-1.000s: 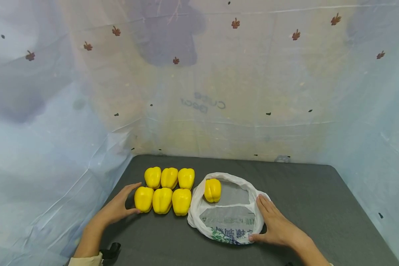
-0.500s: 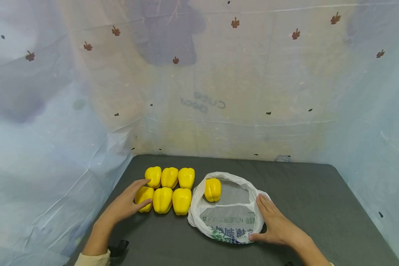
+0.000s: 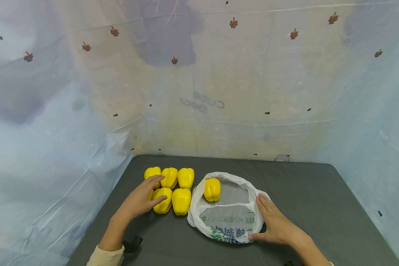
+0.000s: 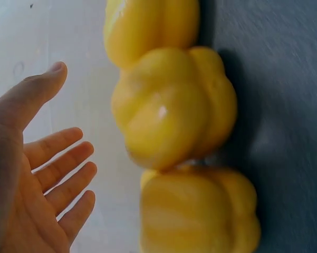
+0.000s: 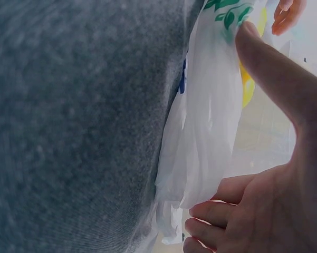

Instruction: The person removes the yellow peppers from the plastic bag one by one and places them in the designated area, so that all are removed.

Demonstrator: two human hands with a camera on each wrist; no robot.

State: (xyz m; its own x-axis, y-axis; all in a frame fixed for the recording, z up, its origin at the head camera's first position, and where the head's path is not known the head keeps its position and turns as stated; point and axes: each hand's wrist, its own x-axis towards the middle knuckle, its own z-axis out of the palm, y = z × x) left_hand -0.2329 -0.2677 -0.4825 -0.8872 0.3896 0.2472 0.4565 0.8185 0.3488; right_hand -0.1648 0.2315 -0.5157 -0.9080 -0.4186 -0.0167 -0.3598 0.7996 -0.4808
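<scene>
My left hand (image 3: pixel 140 199) hovers with fingers spread over the front row of yellow bell peppers, near the middle pepper (image 3: pixel 163 205); it hides most of the front-left one. In the left wrist view, the hand (image 4: pixel 42 195) is apart from a blurred bell pepper (image 4: pixel 171 108), nothing in its grasp. A white plastic bag (image 3: pixel 193 210) lies with its mouth spread wide and its rim rolled. Inside, at its left, sits one bell pepper (image 3: pixel 212 190). My right hand (image 3: pixel 279 225) rests against the bag's right rim with extended fingers, thumb at the front edge.
Two rows of bell peppers stand close together left of the bag, with the front-right pepper (image 3: pixel 181 201) almost touching it. All rest on a dark grey table (image 3: pixel 306 192). A patterned pale curtain (image 3: pixel 239 92) surrounds the table's back and sides.
My left hand has moved right, from beside the front-left pepper to over the front row near the middle one. The right hand, the bag and the peppers stay put.
</scene>
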